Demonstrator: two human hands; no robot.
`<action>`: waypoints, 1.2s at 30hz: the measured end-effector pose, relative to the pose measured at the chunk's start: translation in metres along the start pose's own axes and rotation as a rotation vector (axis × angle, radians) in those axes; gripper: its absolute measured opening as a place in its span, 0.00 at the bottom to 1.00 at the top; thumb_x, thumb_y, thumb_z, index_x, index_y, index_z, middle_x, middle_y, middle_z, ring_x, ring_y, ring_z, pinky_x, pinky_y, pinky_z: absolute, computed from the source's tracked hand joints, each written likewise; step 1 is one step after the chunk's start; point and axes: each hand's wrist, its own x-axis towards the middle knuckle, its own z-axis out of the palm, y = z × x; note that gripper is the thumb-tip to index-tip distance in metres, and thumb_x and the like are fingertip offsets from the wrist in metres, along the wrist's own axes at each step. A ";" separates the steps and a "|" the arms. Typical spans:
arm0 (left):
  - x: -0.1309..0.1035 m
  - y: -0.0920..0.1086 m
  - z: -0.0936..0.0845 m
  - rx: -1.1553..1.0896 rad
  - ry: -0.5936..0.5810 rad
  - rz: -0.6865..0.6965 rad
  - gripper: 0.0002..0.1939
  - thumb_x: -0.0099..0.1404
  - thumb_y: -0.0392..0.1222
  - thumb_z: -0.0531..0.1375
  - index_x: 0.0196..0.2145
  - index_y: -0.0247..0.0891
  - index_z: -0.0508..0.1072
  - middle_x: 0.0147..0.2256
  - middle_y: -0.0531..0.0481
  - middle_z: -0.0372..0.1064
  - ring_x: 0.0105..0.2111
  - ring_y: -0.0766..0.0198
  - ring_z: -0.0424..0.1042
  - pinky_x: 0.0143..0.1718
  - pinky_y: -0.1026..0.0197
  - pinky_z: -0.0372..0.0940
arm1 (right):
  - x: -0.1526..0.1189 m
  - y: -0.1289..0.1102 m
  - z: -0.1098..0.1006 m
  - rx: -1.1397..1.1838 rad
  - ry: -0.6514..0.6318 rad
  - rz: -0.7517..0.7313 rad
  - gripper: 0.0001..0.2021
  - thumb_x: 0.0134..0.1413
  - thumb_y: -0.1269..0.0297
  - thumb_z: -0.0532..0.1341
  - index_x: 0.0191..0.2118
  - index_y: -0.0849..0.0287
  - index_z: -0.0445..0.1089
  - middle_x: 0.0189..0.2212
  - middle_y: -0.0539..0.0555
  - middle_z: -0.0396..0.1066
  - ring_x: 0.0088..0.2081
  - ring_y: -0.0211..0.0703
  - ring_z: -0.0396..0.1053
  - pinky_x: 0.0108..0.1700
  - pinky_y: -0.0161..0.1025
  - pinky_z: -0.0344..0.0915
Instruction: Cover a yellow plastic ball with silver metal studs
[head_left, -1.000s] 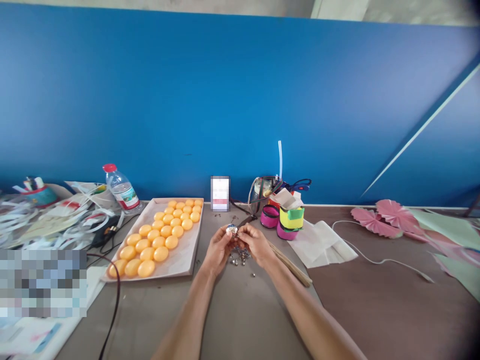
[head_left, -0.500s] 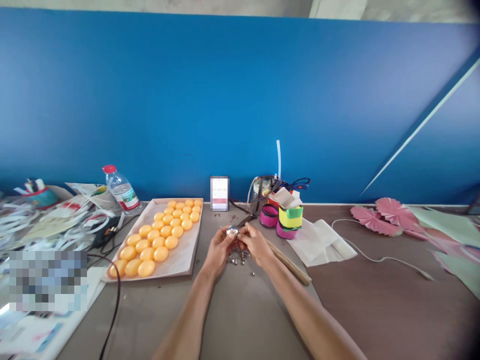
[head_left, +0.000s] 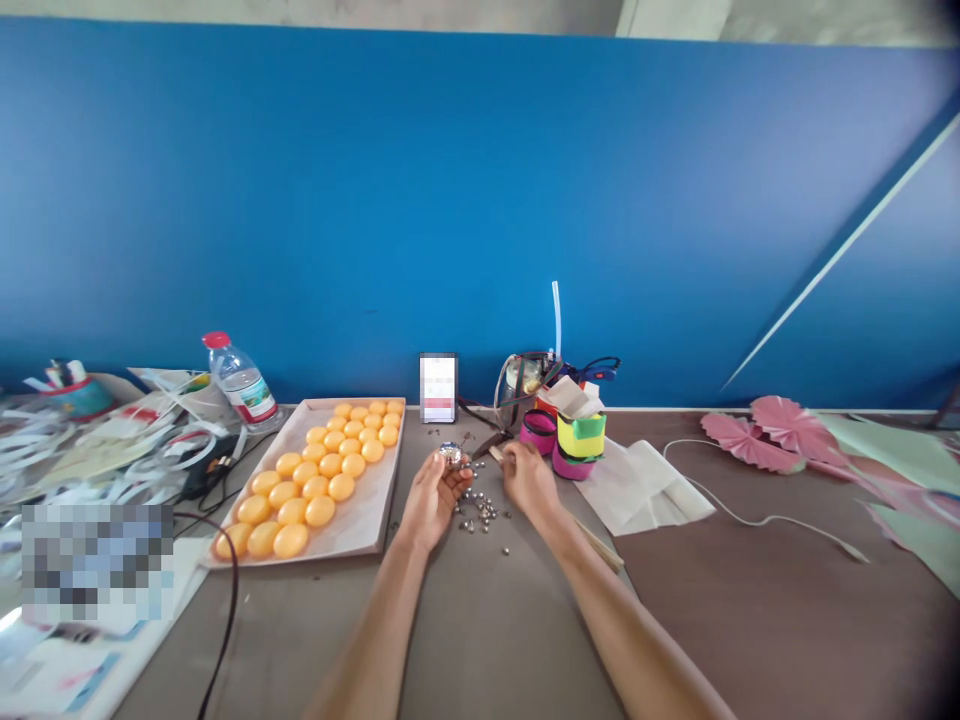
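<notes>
My left hand (head_left: pixel 429 505) is closed around a shiny silver ball-like piece (head_left: pixel 450 455), held up between thumb and fingers over the table. My right hand (head_left: pixel 529 483) is to its right, apart from the silver piece, its fingertips pinched at the pale end of a thin wooden stick (head_left: pixel 496 453). More light wooden sticks (head_left: pixel 600 548) run beneath my right wrist and forearm. Between the hands lie several small silver metal beads (head_left: pixel 480 508), loose on the grey table. Dark-handled pliers or scissors (head_left: pixel 491 442) lie just beyond my right fingertips; their exact kind is unclear.
A shallow tray (head_left: pixel 352 548) of orange balls stands at left, beside a water bottle (head_left: pixel 247 385) and paper scraps (head_left: pixel 75 440). A phone (head_left: pixel 438 388) leans at the back. Magenta and yellow tape rolls (head_left: pixel 580 440), white paper (head_left: pixel 645 490) and pink paper fans (head_left: pixel 795 430) are at right.
My hands have moved apart. The left shifted slightly left with the silver piece; the right let go of it and moved right to the sticks. More beads are now uncovered.
</notes>
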 end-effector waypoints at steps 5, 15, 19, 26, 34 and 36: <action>0.002 0.001 0.000 -0.080 0.008 -0.022 0.14 0.57 0.48 0.60 0.36 0.35 0.69 0.30 0.47 0.71 0.28 0.65 0.70 0.36 0.59 0.65 | -0.004 0.011 -0.001 -0.416 -0.140 0.041 0.09 0.49 0.66 0.57 0.38 0.60 0.68 0.39 0.61 0.69 0.42 0.50 0.67 0.40 0.40 0.58; 0.004 0.003 -0.003 -0.140 0.002 -0.037 0.20 0.59 0.55 0.56 0.34 0.33 0.69 0.26 0.48 0.68 0.23 0.68 0.66 0.30 0.62 0.64 | -0.003 0.010 0.000 -0.438 -0.173 -0.044 0.07 0.55 0.69 0.53 0.35 0.63 0.68 0.35 0.62 0.70 0.38 0.46 0.69 0.38 0.38 0.59; 0.005 0.003 -0.003 -0.161 0.036 -0.049 0.21 0.58 0.57 0.55 0.32 0.33 0.69 0.28 0.45 0.69 0.25 0.67 0.67 0.31 0.62 0.64 | -0.002 0.007 -0.003 -0.387 -0.154 -0.088 0.11 0.59 0.68 0.48 0.35 0.62 0.67 0.35 0.60 0.70 0.36 0.44 0.69 0.36 0.36 0.58; 0.008 0.004 -0.002 -0.199 0.077 -0.048 0.21 0.59 0.58 0.53 0.33 0.34 0.69 0.24 0.49 0.67 0.21 0.68 0.64 0.27 0.63 0.62 | -0.003 -0.026 -0.031 0.032 -0.097 -0.291 0.12 0.59 0.68 0.45 0.28 0.58 0.61 0.26 0.54 0.66 0.31 0.41 0.65 0.34 0.35 0.57; 0.007 0.002 -0.004 -0.150 0.122 0.023 0.22 0.56 0.61 0.54 0.25 0.36 0.64 0.19 0.53 0.63 0.17 0.70 0.60 0.22 0.65 0.57 | -0.018 -0.052 -0.037 0.140 -0.253 -0.424 0.11 0.59 0.67 0.46 0.26 0.56 0.58 0.26 0.51 0.61 0.27 0.39 0.61 0.31 0.35 0.55; 0.007 0.002 -0.003 -0.127 0.126 0.048 0.22 0.56 0.62 0.53 0.26 0.37 0.63 0.18 0.53 0.63 0.16 0.71 0.58 0.22 0.65 0.57 | -0.018 -0.053 -0.037 0.136 -0.231 -0.429 0.11 0.58 0.67 0.46 0.26 0.56 0.58 0.25 0.51 0.61 0.27 0.40 0.60 0.31 0.36 0.54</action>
